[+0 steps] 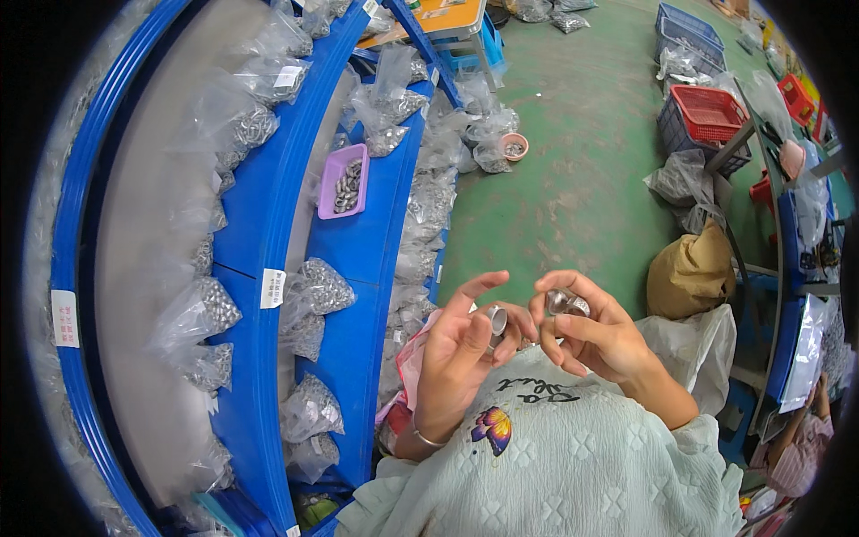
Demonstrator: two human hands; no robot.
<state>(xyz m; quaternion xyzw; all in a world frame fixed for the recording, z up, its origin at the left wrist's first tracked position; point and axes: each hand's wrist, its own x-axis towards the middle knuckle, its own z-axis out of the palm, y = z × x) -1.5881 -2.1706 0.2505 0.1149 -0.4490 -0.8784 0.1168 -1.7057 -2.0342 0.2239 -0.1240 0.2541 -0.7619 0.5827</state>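
Green floor [555, 188] borders blue shelves [369, 259] of bags [327, 286]; hands [458, 351] hold metal parts [497, 319].

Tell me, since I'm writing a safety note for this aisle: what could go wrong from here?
The left hand and right hand hold small metal pieces, so one might slip and drop. The pink bowl stands on the green floor beside plastic bags, where a foot could tip it. The open purple tray of metal parts on the blue shelf might spill if bumped.
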